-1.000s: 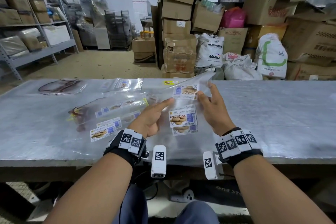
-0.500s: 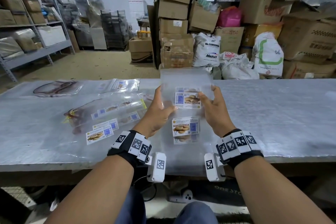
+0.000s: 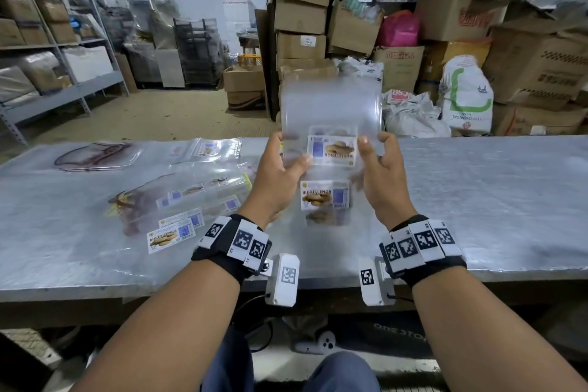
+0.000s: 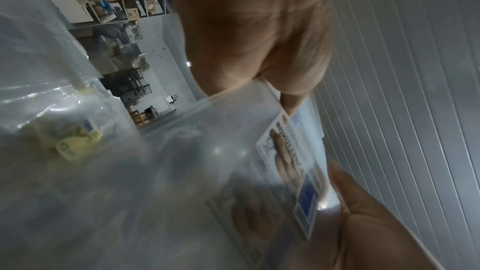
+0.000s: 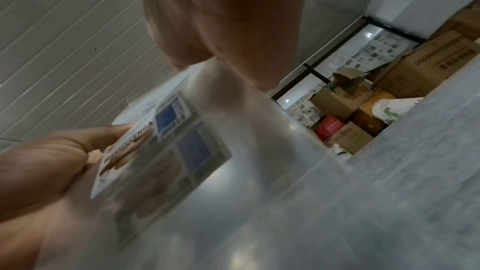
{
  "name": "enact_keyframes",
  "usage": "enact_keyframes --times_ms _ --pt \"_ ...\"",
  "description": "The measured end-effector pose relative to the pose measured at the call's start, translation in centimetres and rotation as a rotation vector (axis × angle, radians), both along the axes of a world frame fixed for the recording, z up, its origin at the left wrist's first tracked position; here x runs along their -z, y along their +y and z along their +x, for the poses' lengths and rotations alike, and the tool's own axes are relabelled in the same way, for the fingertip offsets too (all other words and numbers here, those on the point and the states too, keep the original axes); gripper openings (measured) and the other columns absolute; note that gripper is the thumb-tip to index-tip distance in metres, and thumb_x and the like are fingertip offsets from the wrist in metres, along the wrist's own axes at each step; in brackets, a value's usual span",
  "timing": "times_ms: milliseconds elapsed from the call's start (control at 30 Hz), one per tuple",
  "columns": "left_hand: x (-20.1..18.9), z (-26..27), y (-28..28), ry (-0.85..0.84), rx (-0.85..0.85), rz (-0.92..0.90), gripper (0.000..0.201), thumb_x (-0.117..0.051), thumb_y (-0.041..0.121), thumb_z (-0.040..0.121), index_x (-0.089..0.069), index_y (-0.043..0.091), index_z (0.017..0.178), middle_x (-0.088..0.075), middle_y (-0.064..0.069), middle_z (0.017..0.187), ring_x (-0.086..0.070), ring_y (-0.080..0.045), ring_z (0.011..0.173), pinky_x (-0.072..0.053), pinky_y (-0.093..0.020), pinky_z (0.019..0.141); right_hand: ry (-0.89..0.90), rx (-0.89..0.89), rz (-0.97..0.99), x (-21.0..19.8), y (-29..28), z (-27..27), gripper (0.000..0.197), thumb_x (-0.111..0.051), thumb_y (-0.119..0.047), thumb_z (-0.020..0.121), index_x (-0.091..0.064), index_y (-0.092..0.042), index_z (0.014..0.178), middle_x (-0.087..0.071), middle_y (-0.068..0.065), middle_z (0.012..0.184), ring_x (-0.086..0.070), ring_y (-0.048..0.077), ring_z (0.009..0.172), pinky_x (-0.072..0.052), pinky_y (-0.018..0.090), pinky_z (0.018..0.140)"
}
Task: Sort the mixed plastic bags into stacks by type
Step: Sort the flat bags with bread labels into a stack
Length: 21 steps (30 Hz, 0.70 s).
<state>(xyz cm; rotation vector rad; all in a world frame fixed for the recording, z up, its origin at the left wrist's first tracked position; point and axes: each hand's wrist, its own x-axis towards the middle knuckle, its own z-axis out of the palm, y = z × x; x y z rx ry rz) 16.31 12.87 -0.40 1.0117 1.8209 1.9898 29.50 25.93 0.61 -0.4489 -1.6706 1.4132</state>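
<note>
Both hands hold one clear plastic bag (image 3: 331, 111) with a biscuit label upright above the table. My left hand (image 3: 280, 169) pinches its left edge; my right hand (image 3: 378, 169) grips its right edge. The same bag (image 4: 233, 151) fills the left wrist view, its label near the thumb. In the right wrist view the bag (image 5: 233, 151) is blurred, with the other hand behind the label. Under the hands lies a stack of labelled bags (image 3: 324, 200). A mixed pile of bags (image 3: 178, 197) lies to the left.
The metal table (image 3: 477, 200) is covered with a plastic sheet. At the far left lie a bag with a dark red print (image 3: 95, 153) and small labelled bags (image 3: 210, 148). Cardboard boxes (image 3: 302, 25) and sacks (image 3: 464, 99) stand beyond the table.
The labelled bag has been lifted off the table and turned upright. Both hands rose with it, one on each side edge.
</note>
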Motion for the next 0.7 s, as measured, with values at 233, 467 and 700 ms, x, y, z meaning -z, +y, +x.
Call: enact_keyframes --times_ms 233,467,700 --pt "0.1 0.2 0.5 0.022 -0.019 -0.061 0.058 -0.067 0.041 0.094 -0.034 0.044 0.142 -0.055 -0.003 0.145 -0.066 -0.024 0.119 -0.059 -0.053 0.091 -0.021 -0.043 0.032 0.7 0.0 0.2 0.003 -0.054 -0.027 0.106 -0.055 -0.025 0.103 -0.074 0.002 0.094 -0.074 0.021 0.083 -0.063 0.048 0.073" --pt "1.8 -0.1 -1.3 -0.113 0.064 -0.114 0.056 -0.063 0.022 0.101 -0.031 0.033 0.145 -0.075 0.004 0.109 -0.074 -0.007 0.094 -0.058 -0.022 0.072 -0.063 0.027 0.075 1.2 0.4 -0.5 0.004 -0.054 -0.020 0.106 -0.058 -0.019 0.106 -0.071 -0.003 0.092 -0.070 0.003 0.071 -0.055 0.025 0.059" --pt "2.0 -2.2 -6.2 0.014 -0.062 -0.377 0.039 -0.066 0.027 0.099 -0.054 0.026 0.135 -0.073 -0.006 0.102 -0.066 -0.007 0.066 -0.048 -0.019 0.058 -0.172 0.041 0.075 4.2 -1.2 -2.7 0.014 -0.056 -0.025 0.104 -0.058 -0.037 0.096 -0.073 0.000 0.090 -0.073 0.023 0.079 -0.062 0.048 0.069"
